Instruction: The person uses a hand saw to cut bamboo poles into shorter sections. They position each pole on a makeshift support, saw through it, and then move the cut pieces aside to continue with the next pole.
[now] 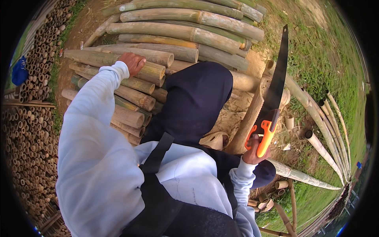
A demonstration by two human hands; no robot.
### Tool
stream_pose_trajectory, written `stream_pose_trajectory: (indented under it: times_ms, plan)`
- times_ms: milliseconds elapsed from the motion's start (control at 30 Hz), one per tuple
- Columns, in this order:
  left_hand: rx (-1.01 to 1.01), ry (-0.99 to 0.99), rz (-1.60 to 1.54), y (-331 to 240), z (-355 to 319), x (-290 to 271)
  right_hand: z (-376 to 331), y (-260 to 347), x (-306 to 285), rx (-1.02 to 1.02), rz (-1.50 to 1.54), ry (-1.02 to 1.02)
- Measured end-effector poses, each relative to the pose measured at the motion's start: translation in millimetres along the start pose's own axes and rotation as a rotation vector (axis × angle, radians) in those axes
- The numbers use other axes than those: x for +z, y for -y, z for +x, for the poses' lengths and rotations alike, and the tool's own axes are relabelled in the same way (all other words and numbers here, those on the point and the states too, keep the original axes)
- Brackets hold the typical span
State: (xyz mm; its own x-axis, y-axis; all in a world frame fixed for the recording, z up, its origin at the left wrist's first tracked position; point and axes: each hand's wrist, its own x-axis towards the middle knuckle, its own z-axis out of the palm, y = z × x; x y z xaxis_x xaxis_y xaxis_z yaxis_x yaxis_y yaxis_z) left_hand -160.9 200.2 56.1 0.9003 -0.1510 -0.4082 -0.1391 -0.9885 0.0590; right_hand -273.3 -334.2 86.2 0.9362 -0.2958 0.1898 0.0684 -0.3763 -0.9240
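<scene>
My right hand [256,151] is wrapped round the orange and black handle of a handsaw [277,85]. Its long dark blade points away from me, with the toothed edge on the left. The blade passes over a weathered wooden post [248,118]; I cannot tell whether they touch. To the left, my left hand [133,64] has its fingers curled down over a cut bamboo piece [152,71] near its sawn end. That piece lies among several similar lengths, side by side on the ground. My dark-clad knee [197,98] hides part of the row.
Long bamboo poles [166,15] lie stacked at the far side. Other poles [321,148] stretch across the grass [335,55] at right. A large stack of cut bamboo [29,146], ends showing, stands at left, with a blue item [19,72] on it. Offcuts [281,184] lie near right.
</scene>
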Motion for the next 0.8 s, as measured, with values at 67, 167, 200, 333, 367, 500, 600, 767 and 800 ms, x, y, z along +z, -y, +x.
stream_pose_trajectory:
  times_ms: [67,167,200,333,367,500,600,767,800]
  plan:
    - [0.008,-0.137,-0.024,35,-14,41,-1,2,0,-0.003,0.010,0.014]
    - [-0.014,-0.298,-0.033,42,-21,61,-3,7,2,0.005,0.011,-0.002]
    - [-0.029,-0.342,-0.030,39,-25,63,-3,1,-1,-0.035,0.001,0.006]
    - [-0.002,-0.554,-0.031,7,-31,54,-7,8,0,0.093,0.076,-0.077]
    - [0.014,-0.570,-0.055,0,-29,50,-5,10,0,0.090,0.122,-0.099]
    - [0.101,-0.707,-0.182,-52,16,11,8,5,-24,0.022,0.027,-0.087]
    - [0.129,-0.357,-0.712,-122,67,-45,24,12,-42,0.028,0.043,-0.166]
    - [0.605,0.473,-0.688,-249,123,-118,57,2,-85,-0.129,-0.157,-0.366]
    - [0.637,0.475,-0.494,-284,126,-134,60,-10,-93,-0.135,-0.175,-0.441]
